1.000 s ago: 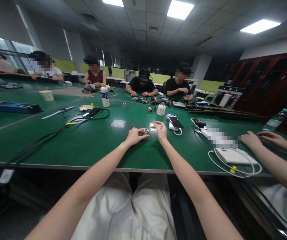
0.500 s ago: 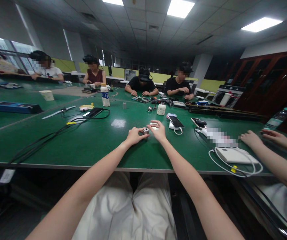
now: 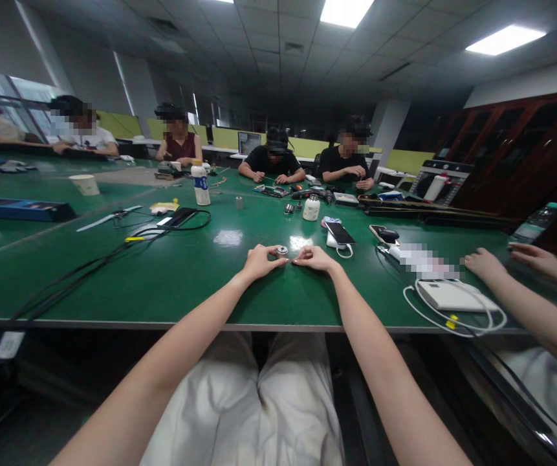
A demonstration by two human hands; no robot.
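Note:
A small silvery metal cylinder [image 3: 282,250] with a dark spot in the middle of its top stands near the table's front edge. My left hand [image 3: 260,262] grips it between thumb and fingers from the left. Just right of it, my right hand [image 3: 316,258] is closed in a pinch, its fingertips by my left thumb. Whatever lies between those fingertips is too small to make out. Farther back stands another small metal cylinder [image 3: 239,202], apart from both hands.
Ahead are a white jar [image 3: 311,208], a bottle [image 3: 200,183] and a phone [image 3: 339,232]. Black cables [image 3: 106,259] cross the green table [image 3: 162,285] at left. To the right, a co-worker's hands [image 3: 486,265] rest near a white box [image 3: 455,295] with a cable.
My right hand has lowered beside the cylinder, and its spread fingers have come together in a pinch. My left hand keeps its hold on the cylinder. The view has shifted slightly.

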